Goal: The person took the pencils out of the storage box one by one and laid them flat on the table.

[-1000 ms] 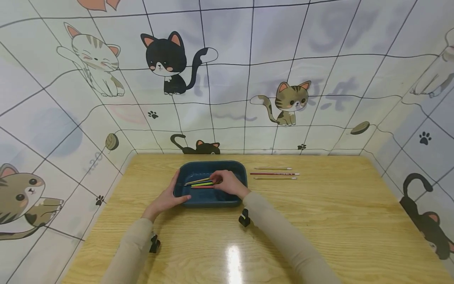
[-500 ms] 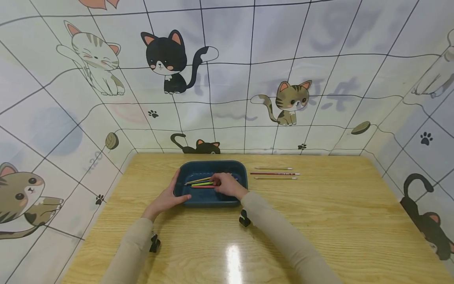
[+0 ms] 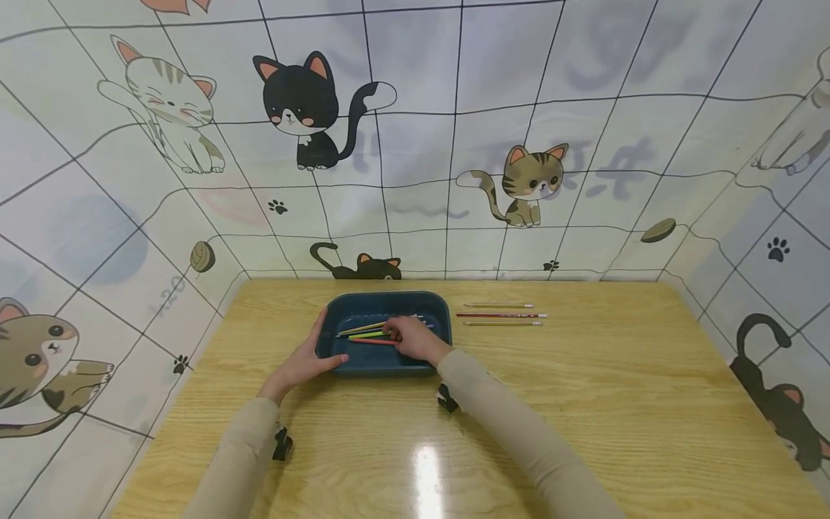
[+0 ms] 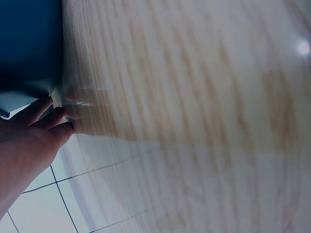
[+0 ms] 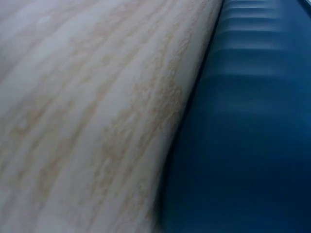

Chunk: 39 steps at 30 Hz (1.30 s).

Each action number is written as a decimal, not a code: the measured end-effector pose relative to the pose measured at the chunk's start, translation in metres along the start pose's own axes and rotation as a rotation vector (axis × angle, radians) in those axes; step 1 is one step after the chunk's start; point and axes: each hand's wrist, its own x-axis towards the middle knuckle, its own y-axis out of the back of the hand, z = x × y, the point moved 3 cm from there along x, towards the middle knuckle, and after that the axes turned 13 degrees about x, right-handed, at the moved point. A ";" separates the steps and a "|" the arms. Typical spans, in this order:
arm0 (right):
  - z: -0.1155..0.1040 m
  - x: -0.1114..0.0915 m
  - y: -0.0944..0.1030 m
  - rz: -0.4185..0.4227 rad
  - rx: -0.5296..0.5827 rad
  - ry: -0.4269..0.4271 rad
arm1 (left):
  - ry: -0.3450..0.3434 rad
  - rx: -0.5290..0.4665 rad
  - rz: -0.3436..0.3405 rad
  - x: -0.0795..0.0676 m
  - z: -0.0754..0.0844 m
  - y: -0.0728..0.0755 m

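Observation:
A dark blue tray [image 3: 389, 373] sits at the back of the table, with several pencils lying inside it. Among them are a yellow pencil [image 3: 355, 329], a yellow-green pencil [image 3: 364, 334] and a red pencil [image 3: 369, 341]. My left hand [image 3: 305, 366] holds the tray's left end, thumb over the front rim and fingers along the outer side. Inside the tray, my right hand [image 3: 418, 340] has its curled fingertips on the pencils, pinching at the yellow-green one; the hand covers their right parts. In the left wrist view, the left hand's fingers [image 4: 48, 116] lie against the tray's outside.
To the right of the tray, three pencils lie side by side on the wooden table [image 3: 583, 396]: a plain one [image 3: 499, 305], a dark red one [image 3: 499, 315] and another plain one [image 3: 502, 324]. A cat-patterned wall covering [image 3: 421, 180] stands behind and at both sides.
My right hand has shifted slightly within the tray, its fingers staying at the pencils. More of the red pencil's right end shows. My left hand keeps its place on the tray.

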 end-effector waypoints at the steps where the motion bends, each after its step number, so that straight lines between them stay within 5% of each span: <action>1: 0.000 0.000 0.000 0.000 0.008 -0.004 | 0.002 -0.004 0.000 0.000 0.000 0.000; 16: 0.001 -0.005 0.007 -0.061 0.259 -0.035 | -0.031 -0.009 0.004 0.002 0.005 0.001; 39: -0.014 -0.030 0.031 -0.021 0.361 0.027 | 0.004 0.003 0.010 -0.001 0.002 0.001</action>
